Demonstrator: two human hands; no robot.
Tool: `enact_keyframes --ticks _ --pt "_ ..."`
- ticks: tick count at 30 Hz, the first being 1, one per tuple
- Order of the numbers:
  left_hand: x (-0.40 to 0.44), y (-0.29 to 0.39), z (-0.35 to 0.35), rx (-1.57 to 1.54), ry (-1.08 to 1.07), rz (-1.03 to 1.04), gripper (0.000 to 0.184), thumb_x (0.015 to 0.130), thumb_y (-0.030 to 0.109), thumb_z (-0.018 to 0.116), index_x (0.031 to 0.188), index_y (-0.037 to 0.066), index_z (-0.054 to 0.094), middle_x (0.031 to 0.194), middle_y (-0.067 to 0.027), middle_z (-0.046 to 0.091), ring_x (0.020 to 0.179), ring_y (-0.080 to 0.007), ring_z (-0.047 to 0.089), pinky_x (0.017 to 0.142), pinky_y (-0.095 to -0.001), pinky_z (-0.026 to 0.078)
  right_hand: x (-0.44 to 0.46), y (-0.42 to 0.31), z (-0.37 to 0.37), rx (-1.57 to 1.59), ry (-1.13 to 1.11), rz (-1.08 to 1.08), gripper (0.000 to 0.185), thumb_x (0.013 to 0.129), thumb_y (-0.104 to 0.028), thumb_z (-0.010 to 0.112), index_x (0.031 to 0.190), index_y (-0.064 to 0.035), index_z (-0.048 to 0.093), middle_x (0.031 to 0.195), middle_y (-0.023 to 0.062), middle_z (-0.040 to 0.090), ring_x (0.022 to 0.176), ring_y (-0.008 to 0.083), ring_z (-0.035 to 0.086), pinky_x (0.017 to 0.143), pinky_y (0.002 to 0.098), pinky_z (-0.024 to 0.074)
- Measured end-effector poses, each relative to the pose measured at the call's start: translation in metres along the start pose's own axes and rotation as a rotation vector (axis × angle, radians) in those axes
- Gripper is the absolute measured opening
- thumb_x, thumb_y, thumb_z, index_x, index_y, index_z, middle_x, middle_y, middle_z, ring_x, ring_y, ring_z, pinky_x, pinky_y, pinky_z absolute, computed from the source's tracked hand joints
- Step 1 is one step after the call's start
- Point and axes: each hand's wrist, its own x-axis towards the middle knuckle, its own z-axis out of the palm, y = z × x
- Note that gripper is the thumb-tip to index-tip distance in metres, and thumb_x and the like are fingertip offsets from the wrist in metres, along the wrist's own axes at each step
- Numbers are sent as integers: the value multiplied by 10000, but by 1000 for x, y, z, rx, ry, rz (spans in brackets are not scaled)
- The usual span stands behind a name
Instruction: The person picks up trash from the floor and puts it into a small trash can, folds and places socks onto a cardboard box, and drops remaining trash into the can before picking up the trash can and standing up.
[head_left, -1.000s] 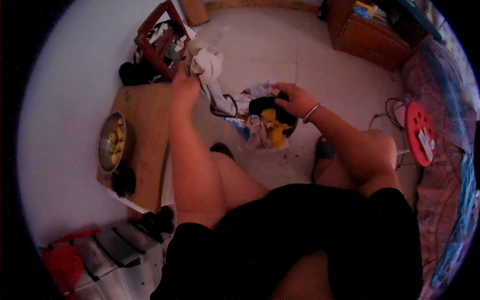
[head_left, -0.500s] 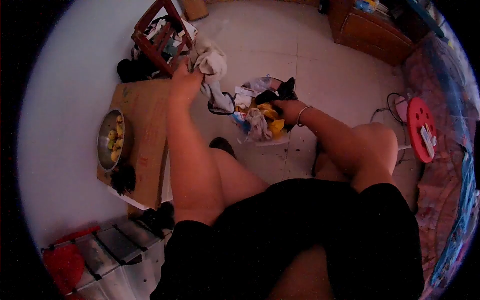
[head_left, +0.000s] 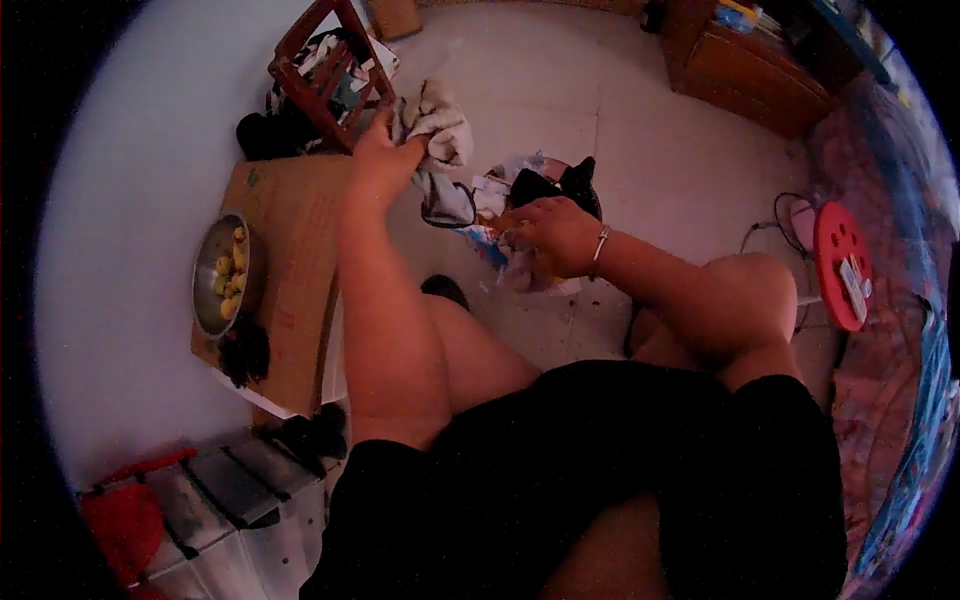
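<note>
My left hand (head_left: 385, 165) is closed on a crumpled grey-white cloth (head_left: 440, 125) with a dark edge. Part of the cloth hangs toward the floor, left of a round waste bin (head_left: 598, 205). Over the bin's contents is my right hand (head_left: 558, 235), a bracelet at its wrist, fingers stretched forward and apart from the black cloth. What lies under the palm is hidden. A bunched black cloth (head_left: 560, 187) sits at the bin's far side, just beyond my fingers. White paper (head_left: 490, 190) and clear plastic (head_left: 520, 270) also show in the bin.
A metal bowl of small yellow fruit (head_left: 228, 290) stands on a cardboard box (head_left: 290, 240) at left. Behind it, a red-brown wooden frame (head_left: 335, 80) stands near piled clothes. A red stool (head_left: 840, 265) is at right, and a wooden cabinet (head_left: 740, 75) at the back.
My right hand has moved off the black cloth and lies lower and further left over the bin, covering the yellow scraps. My left hand has shifted slightly right with the grey-white cloth.
</note>
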Motion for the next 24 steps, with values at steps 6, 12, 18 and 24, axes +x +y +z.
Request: enact_keyframes --ticks 6,12,18,24 --pt "-2 0 -2 -58 -8 34 543 720 172 603 1205 -24 459 1097 -197 581 1044 -279 555 894 -320 402 -1 27 6 65 -75 227 294 746 -262 619 969 -70 609 920 127 604 912 322 564 774 403 454" --pt "-4 6 1 104 -6 -5 576 705 208 620 1210 -20 461 1111 -205 574 1055 -290 551 899 -324 401 5 45 -43 660 257 786 308 819 -276 590 996 -24 596 900 128 627 825 207 597 744 310 465" --pt "8 0 6 26 -46 23 600 682 261 655 1178 -30 484 1086 -212 584 1045 -292 557 890 -329 409 16 43 -63 1115 458 822 252 868 -166 545 1062 -5 548 937 52 608 833 130 588 744 252 477" --pt "2 13 11 83 -26 61 597 672 269 670 1158 -34 501 1066 -221 588 1030 -298 563 879 -333 419 10 47 -72 942 411 787 241 854 -165 547 1046 -21 557 945 49 611 826 136 596 724 252 477"
